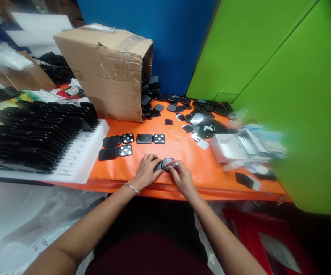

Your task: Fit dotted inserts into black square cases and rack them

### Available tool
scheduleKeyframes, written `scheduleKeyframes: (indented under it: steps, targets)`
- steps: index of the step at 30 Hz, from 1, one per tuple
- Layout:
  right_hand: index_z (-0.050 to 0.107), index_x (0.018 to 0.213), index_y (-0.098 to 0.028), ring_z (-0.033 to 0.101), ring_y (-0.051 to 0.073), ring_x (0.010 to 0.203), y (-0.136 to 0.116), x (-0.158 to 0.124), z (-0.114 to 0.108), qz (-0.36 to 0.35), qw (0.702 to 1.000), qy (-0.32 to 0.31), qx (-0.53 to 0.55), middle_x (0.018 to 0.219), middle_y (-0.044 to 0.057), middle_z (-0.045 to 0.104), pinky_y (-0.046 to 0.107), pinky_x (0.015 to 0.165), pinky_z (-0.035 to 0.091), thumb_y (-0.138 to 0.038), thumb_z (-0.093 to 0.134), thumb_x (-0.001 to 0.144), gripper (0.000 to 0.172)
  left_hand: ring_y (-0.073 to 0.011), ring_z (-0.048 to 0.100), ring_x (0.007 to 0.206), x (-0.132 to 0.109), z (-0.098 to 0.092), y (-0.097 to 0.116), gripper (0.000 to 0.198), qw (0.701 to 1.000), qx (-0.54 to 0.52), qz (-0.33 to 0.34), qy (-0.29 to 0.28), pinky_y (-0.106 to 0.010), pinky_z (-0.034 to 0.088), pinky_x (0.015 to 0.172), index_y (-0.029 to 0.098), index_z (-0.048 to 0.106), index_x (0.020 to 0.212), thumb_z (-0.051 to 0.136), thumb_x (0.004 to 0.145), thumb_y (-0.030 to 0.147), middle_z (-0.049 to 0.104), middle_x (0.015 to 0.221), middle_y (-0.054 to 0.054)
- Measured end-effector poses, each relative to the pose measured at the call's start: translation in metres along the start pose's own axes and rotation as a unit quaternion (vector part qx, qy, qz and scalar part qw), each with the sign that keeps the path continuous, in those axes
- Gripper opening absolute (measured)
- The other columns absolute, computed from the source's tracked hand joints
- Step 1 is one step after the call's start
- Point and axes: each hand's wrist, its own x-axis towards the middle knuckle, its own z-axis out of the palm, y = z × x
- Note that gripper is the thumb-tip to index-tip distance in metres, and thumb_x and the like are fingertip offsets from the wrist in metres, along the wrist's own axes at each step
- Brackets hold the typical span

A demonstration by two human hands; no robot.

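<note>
My left hand (147, 171), with a ring and a bracelet, is closed on the edge of a black hinged plate (159, 166) near the table's front edge. My right hand (181, 176) pinches a small pale strip (173, 164) over the plate's squarish end; what the strip is I cannot make out. Behind my hands lie three similar black hinged plates (144, 138), opened flat, each with several whitish dots on its smaller part. A single dark square piece (168, 122) rests farther back.
On the left, a white foam rack (92, 152) holds rows of black plates (39, 130). A tipped cardboard box (110, 76) spills dark pieces (202, 118) across the orange table (119, 128). At the right stand a small white box (225, 149) and a green panel (297, 95).
</note>
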Motion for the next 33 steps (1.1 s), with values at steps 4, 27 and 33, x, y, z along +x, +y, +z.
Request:
scheduleKeyframes:
  steps: [4, 27, 33]
  targets:
    - [0.054, 0.09, -0.023, 0.059, 0.019, 0.07, 0.002, 0.008, 0.004, -0.061, 0.988, -0.038, -0.136, 0.081, 0.004, 0.062, 0.03, 0.066, 0.047, -0.023, 0.045, 0.089, 0.009, -0.0241, 0.045, 0.106, -0.001, 0.003, -0.001, 0.033, 1.0, -0.006, -0.002, 0.012, -0.04, 0.041, 0.095, 0.023, 0.061, 0.111, 0.065, 0.08, 0.03, 0.053, 0.109, -0.006]
    - [0.054, 0.078, -0.017, 0.056, 0.018, 0.078, -0.002, 0.028, 0.005, -0.031, 0.968, -0.126, -0.216, 0.082, 0.007, 0.061, 0.028, 0.072, 0.044, -0.002, 0.05, 0.077, 0.015, -0.0224, 0.046, 0.101, -0.002, 0.014, -0.003, 0.029, 0.998, 0.035, 0.015, 0.041, -0.039, 0.04, 0.09, 0.027, 0.062, 0.113, 0.061, 0.084, 0.029, 0.055, 0.107, -0.005]
    - [0.053, 0.073, -0.017, 0.053, 0.014, 0.066, -0.006, 0.038, -0.008, -0.042, 0.964, -0.181, -0.191, 0.073, 0.003, 0.059, 0.024, 0.062, 0.039, -0.006, 0.053, 0.075, 0.011, -0.0228, 0.046, 0.101, -0.002, 0.012, 0.001, 0.026, 0.998, 0.032, 0.008, 0.046, -0.039, 0.04, 0.089, 0.025, 0.063, 0.11, 0.06, 0.085, 0.029, 0.055, 0.107, -0.006]
